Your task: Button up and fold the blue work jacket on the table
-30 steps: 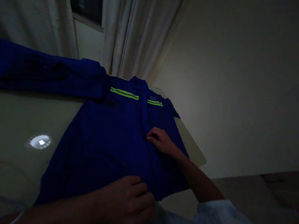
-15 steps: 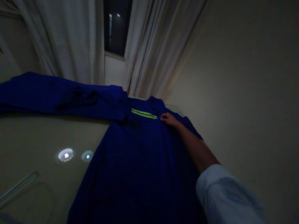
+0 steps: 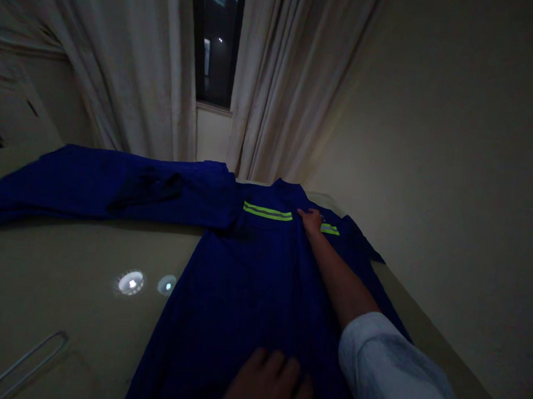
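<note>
Blue jacket (image 3: 245, 270): one, collar near far edge
Right hand (image 3: 310, 221): fingers at placket, grip unclear
Left hand (image 3: 268, 385): fingers' state unclear
Counter (image 3: 86, 315): one, glossy
Room: dim, two curtains (image 3: 143, 68)

The blue garment (image 3: 243, 293) lies front up on the pale table (image 3: 86, 315), collar toward 12 o'clock. One garment sleeve (image 3: 88, 184) extends to 9 o'clock. The right hand (image 3: 310, 221), just off centre toward 3 o'clock, touches the front opening below the collar, between two green reflective strips (image 3: 268, 211). The left hand (image 3: 268, 385) is at 6 o'clock, over the lower front, fingers bent (contact cannot be determined; the area is dark). A thin wire loop (image 3: 34, 363) rests at 8 o'clock. Curtains (image 3: 139, 68) flank a dark window (image 3: 217, 48) at 11 o'clock. A plain wall (image 3: 452, 72) occupies 2 o'clock.
</note>
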Demonstrator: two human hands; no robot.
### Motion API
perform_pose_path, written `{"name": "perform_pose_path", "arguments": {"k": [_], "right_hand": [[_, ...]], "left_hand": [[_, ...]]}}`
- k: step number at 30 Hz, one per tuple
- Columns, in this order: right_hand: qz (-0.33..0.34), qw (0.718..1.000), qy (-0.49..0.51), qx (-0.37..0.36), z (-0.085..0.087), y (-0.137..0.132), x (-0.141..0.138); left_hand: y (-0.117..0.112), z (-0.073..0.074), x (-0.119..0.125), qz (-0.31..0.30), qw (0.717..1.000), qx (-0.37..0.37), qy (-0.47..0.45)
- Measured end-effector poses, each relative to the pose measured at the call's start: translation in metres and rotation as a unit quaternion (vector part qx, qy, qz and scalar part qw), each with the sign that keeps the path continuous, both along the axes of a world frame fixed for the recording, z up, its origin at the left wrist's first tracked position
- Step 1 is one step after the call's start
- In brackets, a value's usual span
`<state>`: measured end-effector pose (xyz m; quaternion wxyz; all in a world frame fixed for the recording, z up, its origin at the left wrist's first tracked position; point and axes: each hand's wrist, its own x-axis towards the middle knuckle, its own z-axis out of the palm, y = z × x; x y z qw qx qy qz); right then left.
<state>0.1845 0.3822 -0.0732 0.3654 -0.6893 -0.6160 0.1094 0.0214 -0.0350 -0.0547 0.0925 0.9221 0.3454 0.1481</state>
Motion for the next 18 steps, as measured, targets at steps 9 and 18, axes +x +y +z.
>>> {"name": "perform_pose_path", "arguments": {"k": [9,18], "right_hand": [[0.12,0.992,0.011,0.032,-0.003,-0.006,-0.021],[0.139,0.988,-0.062,0.009,-0.009,-0.002,-0.034]], "left_hand": [[0.018,-0.01,-0.037,0.144,0.967,-0.129,0.167],[0.008,0.007,-0.019,0.206,0.954,-0.07,0.204]]}}
